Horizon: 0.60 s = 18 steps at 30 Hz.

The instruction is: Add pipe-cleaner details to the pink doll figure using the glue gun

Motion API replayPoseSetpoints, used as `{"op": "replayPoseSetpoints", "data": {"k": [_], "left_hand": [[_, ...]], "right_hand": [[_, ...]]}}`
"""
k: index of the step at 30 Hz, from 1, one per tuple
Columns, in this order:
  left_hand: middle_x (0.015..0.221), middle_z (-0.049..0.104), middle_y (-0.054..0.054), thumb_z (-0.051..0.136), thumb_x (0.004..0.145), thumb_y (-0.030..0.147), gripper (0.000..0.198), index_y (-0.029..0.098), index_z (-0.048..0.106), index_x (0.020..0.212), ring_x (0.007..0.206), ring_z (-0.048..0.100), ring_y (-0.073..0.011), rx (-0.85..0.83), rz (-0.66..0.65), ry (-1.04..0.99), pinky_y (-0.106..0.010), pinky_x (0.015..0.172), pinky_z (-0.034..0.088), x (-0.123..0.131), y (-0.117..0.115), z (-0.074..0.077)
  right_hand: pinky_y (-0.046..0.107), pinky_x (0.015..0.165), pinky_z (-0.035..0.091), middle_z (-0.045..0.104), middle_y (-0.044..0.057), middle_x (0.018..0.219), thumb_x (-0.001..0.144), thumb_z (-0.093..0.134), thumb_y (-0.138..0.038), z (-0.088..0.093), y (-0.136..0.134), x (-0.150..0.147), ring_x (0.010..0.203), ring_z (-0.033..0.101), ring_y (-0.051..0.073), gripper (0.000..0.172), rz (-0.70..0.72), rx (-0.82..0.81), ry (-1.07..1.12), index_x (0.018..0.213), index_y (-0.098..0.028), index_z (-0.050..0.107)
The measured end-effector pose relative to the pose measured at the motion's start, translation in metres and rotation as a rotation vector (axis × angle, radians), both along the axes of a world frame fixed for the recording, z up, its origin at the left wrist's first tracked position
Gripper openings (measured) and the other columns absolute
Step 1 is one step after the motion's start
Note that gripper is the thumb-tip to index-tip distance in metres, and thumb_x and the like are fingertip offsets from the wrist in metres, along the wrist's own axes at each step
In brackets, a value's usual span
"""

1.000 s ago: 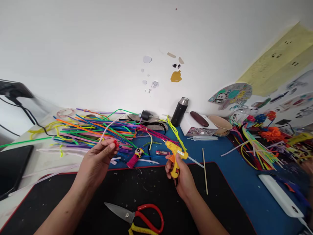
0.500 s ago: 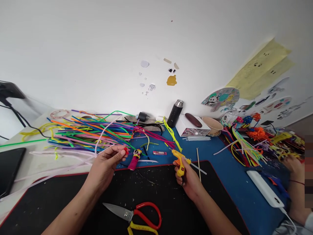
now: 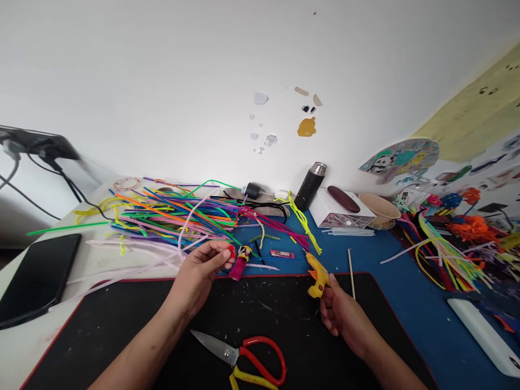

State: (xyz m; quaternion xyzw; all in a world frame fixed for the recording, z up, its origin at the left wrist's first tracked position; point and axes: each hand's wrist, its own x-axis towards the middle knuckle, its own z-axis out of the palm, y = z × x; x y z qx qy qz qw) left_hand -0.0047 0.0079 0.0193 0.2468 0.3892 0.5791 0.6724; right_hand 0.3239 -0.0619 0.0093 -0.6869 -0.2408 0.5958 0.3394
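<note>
grip of the left hand (image 3: 201,273) is pinched on a small red piece (image 3: 232,251), just left of the little pink figure (image 3: 238,267). right hand (image 3: 342,313)'s grip is loose and unclosed, just right of the glue gun (image 3: 318,275) near the black mat (image 3: 101,319)'s far edge; can't tell if the thumb touches it. i'd pinch lightly so the piece doesn't squash, and mind the nozzle (image 3: 306,252) around bare fingers and pipe cleaners (image 3: 195,216).

Left hand (image 3: 207,265) bare, slender-fingered; left forearm (image 3: 142,349) bare too, tapering toward wrist — one small dark spot (image 3: 153,347) partway along it. Right hand (image 3: 343,309) bare, slim thumb — right forearm (image 3: 388,363) bare, smooth, widening gradually away from wrist.
</note>
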Motion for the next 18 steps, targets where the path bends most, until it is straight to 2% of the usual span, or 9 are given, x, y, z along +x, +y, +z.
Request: {"op": "replayPoseSetpoints", "data": {"k": [2,4,7,10,13,18], "left_hand": [[0.075,0.074,-0.002,0.103,0.056,0.029,0.035,0.015,0.082,0.081,0.061,0.066,-0.0104,0.002,-0.002,-0.017,-0.02,0.061,0.054,0.0,-0.001,0.0],[0.077,0.074,-0.002,0.102,0.058,0.027,0.034,0.015,0.081,0.082,0.062,0.067,-0.011,0.003,-0.007,-0.033,-0.021,0.061,0.055,0.0,-0.002,-0.001],[0.076,0.074,-0.001,0.101,0.061,0.025,0.031,0.016,0.081,0.083,0.061,0.067,-0.0105,-0.002,-0.039,-0.062,-0.02,0.06,0.056,0.002,-0.003,0.0],[0.071,0.073,-0.001,0.1,0.063,0.024,0.029,0.016,0.079,0.081,0.059,0.066,-0.0103,0.0,-0.106,-0.102,-0.019,0.059,0.056,0.004,-0.006,0.002],[0.069,0.073,-0.001,0.1,0.063,0.023,0.029,0.015,0.079,0.082,0.061,0.068,-0.011,-0.014,-0.17,-0.115,-0.018,0.059,0.056,0.008,-0.009,0.003],[0.07,0.074,-0.002,0.099,0.064,0.024,0.031,0.014,0.078,0.085,0.063,0.069,-0.011,-0.043,-0.263,-0.119,-0.017,0.06,0.055,0.012,-0.015,0.003]], "right_hand": [[0.021,0.036,0.021,0.04,-0.005,0.046,0.083,0.063,-0.077,0.0,-0.007,0.004,0.036,0.039,0.011,0.06,0.077,-0.012,-0.116,0.07,-0.019,0.065],[0.021,0.037,0.018,0.032,-0.009,0.041,0.075,0.071,-0.079,0.001,-0.014,0.005,0.034,0.031,0.009,0.061,0.093,0.016,-0.209,0.064,-0.019,0.061],[0.022,0.04,0.017,0.029,-0.011,0.04,0.074,0.072,-0.081,0.005,-0.019,-0.005,0.036,0.023,0.006,0.064,0.076,0.122,-0.192,0.063,-0.02,0.056],[0.023,0.043,0.023,0.035,-0.01,0.042,0.084,0.067,-0.076,0.009,-0.016,-0.031,0.038,0.028,0.006,0.059,0.149,0.225,-0.138,0.072,-0.018,0.062],[0.022,0.045,0.023,0.04,-0.01,0.043,0.087,0.07,-0.068,0.011,-0.001,-0.069,0.039,0.03,0.007,0.052,0.258,0.326,-0.058,0.084,-0.016,0.067],[0.021,0.042,0.02,0.04,-0.012,0.048,0.084,0.078,-0.058,0.009,0.031,-0.124,0.04,0.031,0.005,0.043,0.22,0.425,0.219,0.092,-0.017,0.067]]}}
